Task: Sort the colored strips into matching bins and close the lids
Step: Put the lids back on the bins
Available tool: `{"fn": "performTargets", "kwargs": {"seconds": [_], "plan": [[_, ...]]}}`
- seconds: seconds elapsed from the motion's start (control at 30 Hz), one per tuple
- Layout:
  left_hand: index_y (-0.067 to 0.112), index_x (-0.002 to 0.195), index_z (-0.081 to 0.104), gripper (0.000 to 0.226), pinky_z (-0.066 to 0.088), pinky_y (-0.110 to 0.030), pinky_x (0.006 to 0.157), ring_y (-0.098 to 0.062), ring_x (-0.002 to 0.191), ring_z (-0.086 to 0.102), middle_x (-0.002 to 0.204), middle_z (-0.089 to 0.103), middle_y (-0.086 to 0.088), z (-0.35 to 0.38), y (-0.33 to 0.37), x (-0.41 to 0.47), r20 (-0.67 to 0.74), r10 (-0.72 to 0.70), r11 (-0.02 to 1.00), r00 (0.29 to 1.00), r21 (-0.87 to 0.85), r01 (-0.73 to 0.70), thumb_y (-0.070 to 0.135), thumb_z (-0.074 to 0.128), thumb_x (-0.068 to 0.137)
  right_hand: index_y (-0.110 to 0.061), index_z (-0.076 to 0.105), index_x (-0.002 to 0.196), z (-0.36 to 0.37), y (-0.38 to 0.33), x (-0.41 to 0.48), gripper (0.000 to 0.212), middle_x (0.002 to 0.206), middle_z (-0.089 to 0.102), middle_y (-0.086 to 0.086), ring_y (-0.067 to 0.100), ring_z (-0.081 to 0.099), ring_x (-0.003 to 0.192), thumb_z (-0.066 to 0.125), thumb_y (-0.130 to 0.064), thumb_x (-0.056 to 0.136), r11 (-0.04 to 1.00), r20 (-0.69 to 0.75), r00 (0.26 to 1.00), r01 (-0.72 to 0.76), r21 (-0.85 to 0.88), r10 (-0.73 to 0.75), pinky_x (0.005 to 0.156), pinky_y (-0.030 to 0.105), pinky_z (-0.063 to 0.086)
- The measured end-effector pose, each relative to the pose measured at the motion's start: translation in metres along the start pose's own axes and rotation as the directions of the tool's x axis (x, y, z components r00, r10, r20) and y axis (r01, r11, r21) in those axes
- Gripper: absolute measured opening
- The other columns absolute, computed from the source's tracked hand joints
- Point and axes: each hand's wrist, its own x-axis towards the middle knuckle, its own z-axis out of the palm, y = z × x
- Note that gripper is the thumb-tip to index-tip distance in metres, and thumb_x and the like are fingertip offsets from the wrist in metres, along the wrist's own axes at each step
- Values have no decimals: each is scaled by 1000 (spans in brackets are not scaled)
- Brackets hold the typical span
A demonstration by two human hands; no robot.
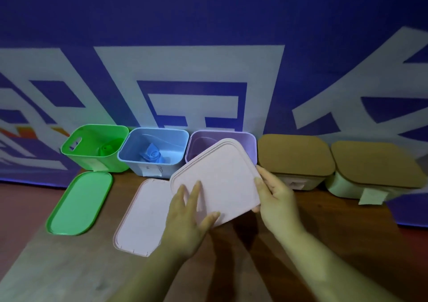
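Blue backdrop (208,12) with big white characters fills the far side, and below it a wooden tabletop (69,267) carries five bins in a row against it: green bin (92,160), blue bin (139,165) and purple bin (251,144) stand open, while two pale bins on the right wear brown lids (294,153) (377,162). A green lid (78,204) lies flat in front of the green bin, and a pink lid (143,216) lies flat in front of the blue one. A second pink lid (220,174) is held tilted above the tabletop, covering the purple bin's front. The right hand (278,199) grips its right edge, thumb on top and fingers curled beneath; the left hand (185,216) rests on it with straight fingers. A rolled blue strip (152,154) sits in the blue bin and a green strip (107,150) in the green bin
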Motion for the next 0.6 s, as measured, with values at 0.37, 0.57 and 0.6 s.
{"fn": "performTargets", "kwargs": {"seconds": [0.37, 0.57, 0.6], "plan": [[58, 147, 1, 94, 17, -48, 120, -27, 152, -4, 164, -15, 3, -23, -17, 29, -30, -56, 994, 998, 93, 59, 94, 34, 66, -33, 64, 125, 21, 1, 32, 30, 79, 72, 6, 16, 53, 53, 51, -21, 100, 974, -112, 977, -162, 158, 181, 50, 27, 49], [50, 151, 8, 95, 22, -44, 119, -24, 151, 3, 163, -11, 6, -30, -28, 68, 19, 50, 982, 999, 179, -53, 85, 46, 72, -31, 54, 137, 31, 9, 58, 39, 113, 70, -2, 16, 62, 78, 47, -16, 102, 980, -107, 975, -195, 32, 197, 52, 19, 52], [49, 151, 8, 94, 22, -45, 119, -24, 151, 4, 164, -9, 5, -30, -29, 78, 18, 60, 977, 998, 203, -62, 86, 44, 73, -33, 50, 140, 33, 10, 63, 42, 122, 65, -4, 16, 63, 89, 46, -16, 102, 985, -99, 982, -167, -50, 161, 58, 21, 56]]}}
